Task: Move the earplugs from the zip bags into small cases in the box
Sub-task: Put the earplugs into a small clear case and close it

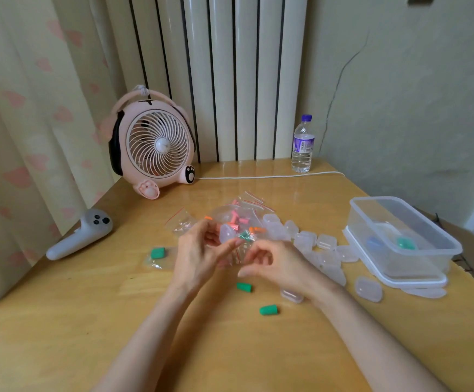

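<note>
Hands were nearly touching mid-desk: left hand (196, 256) pinched a small case (226, 233), right hand (275, 264) a limp zip bag (240, 251). Green earplugs (244, 287) lay loose toward the near edge, light squashy foam, likely best nipped at the sides. Beyond lay filled bags (238, 219); the box (428, 258) sat at the right edge.

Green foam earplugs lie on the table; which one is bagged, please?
The leftmost green earplug, inside a clear zip bag; the other two lie bare.
</note>
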Available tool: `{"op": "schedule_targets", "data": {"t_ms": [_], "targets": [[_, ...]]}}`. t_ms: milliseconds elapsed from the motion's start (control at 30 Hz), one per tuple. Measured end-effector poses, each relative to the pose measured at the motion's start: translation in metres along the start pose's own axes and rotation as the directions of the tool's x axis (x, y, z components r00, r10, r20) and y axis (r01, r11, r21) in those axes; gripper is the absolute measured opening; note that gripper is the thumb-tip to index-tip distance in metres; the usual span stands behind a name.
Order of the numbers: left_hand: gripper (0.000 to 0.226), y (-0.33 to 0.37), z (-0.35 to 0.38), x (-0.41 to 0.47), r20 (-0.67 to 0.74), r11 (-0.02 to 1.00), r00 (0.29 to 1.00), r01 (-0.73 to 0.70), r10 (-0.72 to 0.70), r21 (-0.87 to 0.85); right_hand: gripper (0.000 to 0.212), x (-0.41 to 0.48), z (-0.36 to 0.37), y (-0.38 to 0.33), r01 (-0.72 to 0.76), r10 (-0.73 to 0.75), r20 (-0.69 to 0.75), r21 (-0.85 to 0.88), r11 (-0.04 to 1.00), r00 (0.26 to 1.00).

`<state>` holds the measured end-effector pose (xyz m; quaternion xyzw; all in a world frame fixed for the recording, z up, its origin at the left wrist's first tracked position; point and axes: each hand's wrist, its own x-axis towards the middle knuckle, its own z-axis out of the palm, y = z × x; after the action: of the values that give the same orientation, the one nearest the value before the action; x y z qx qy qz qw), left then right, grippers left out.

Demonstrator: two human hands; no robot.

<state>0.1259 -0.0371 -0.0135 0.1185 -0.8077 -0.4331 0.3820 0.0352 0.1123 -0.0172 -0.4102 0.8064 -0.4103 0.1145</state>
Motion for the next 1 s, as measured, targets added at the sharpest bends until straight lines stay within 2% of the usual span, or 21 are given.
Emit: {"op": "schedule_targets", "data": {"t_ms": [100,167,300,400,500,567,700,767,900,1000], "targets": [[0.040,-0.003,-0.002,0.002,-0.009,1.000,1.000,0.017,-0.017,-0.002,0.034,-0.002,0.008,-0.003,0.091,-0.051,0.130,-0.324,0.941,0.990],[0.041,-0.003,-0.001,0.002,0.020,0.999,0.999,0.032,-0.031,-0.016,0.030,-0.002,0.010,-0.004,0.134,-0.082,0.152,-0.371,0.919,0.985],[0.040,0.000,0.000,0.000,0.069,0.998,0.997,0.046,-0.043,-0.044,0.018,-0.003,0.003,-0.003,0.092,-0.060,0.147,-0.224,0.970,0.987],[0.039,0.001,0.000,0.000,0.072,0.999,0.997,0.021,-0.017,-0.046,0.017,-0.009,-0.015,-0.008,0.029,-0.015,0.272,-0.048,0.998,0.962],[0.041,0.000,0.001,0.000,0.081,0.999,0.997,0.002,0.002,-0.044,0.017,-0.015,-0.026,-0.013,0.014,0.005,0.462,-0.039,0.999,0.887],[0.046,-0.005,0.002,0.001,0.067,1.000,0.998,0.016,-0.014,-0.023,0.017,-0.016,-0.024,-0.015,0.013,0.040,0.515,-0.099,0.995,0.856],[0.042,-0.008,0.003,0.003,0.064,0.997,0.996,0.068,-0.066,-0.030,0.019,-0.016,-0.020,-0.020,0.120,0.037,0.494,-0.282,0.952,0.868],[0.036,-0.005,0.004,0.002,0.094,0.986,0.989,0.125,-0.115,-0.106,0.019,-0.017,-0.018,-0.020,0.130,0.015,0.456,-0.286,0.949,0.890],[0.038,-0.004,0.006,0.001,0.155,0.943,0.972,0.214,-0.179,-0.253,0.015,-0.012,-0.020,-0.012,0.032,-0.010,0.227,-0.091,0.995,0.974],[0.041,-0.003,0.007,0.000,0.176,0.923,0.963,0.249,-0.204,-0.293,0.018,-0.008,-0.023,-0.008,0.000,-0.010,0.102,0.096,0.995,0.995]]}}
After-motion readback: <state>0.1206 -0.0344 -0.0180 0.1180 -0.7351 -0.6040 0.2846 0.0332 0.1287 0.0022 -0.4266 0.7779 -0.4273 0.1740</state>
